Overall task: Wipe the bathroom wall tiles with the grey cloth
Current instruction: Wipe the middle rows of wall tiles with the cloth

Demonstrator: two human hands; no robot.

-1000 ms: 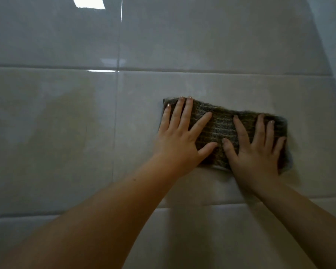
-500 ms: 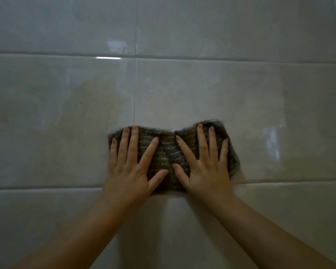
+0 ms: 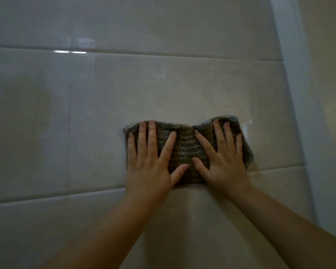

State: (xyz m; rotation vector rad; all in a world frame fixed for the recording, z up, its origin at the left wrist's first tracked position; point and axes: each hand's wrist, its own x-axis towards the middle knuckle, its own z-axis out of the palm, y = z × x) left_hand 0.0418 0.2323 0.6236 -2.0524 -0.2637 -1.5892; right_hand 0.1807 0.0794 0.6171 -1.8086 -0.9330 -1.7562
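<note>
The grey cloth point(image 3: 184, 144), a folded ribbed rag, lies flat against the glossy pale wall tiles point(image 3: 124, 90). Both hands press it to the wall with fingers spread. My left hand point(image 3: 149, 166) covers the cloth's left half, and its little finger lies along the left edge. My right hand point(image 3: 225, 167) covers the right half. The thumbs nearly meet in the middle, where the cloth bunches slightly. The cloth sits at the bottom of one tile, just above a horizontal grout line.
A white corner trim point(image 3: 291, 94) runs down the right side, a short way right of the cloth. Beyond it is a beige side wall point(image 3: 330, 74). A vertical grout line point(image 3: 69, 133) lies to the left. Wet streaks shine near the cloth's right edge.
Half a second ago the cloth straddled the vertical grout line. Both hands have slid it to the right, and it now lies near the corner trim.
</note>
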